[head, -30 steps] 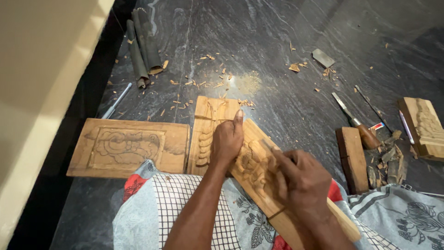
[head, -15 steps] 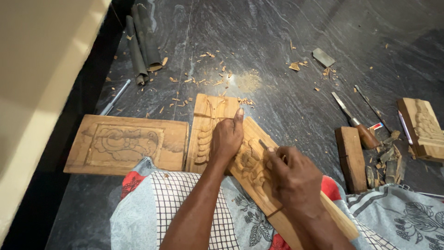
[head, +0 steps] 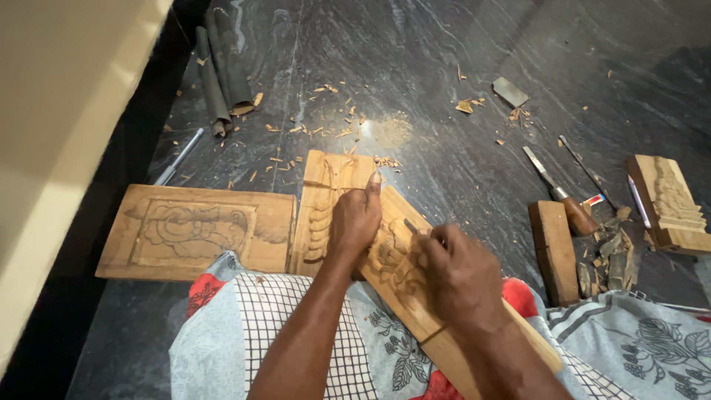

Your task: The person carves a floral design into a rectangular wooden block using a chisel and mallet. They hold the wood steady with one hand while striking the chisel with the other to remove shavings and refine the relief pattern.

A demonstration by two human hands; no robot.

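Since the earlier frame the right hand (head: 459,270) has slid slightly left along the carved plank (head: 337,178), gripping a thin chisel (head: 409,226). The left hand (head: 355,218) presses it, fingers curled. Dark veined stone floor (head: 415,59), pale shavings (head: 326,130).

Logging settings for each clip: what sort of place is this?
Probably a woodcarver's floor workspace: half-carved wooden panels, wood chips scattered on the dark stone floor, and chisels lying beside wood blocks.
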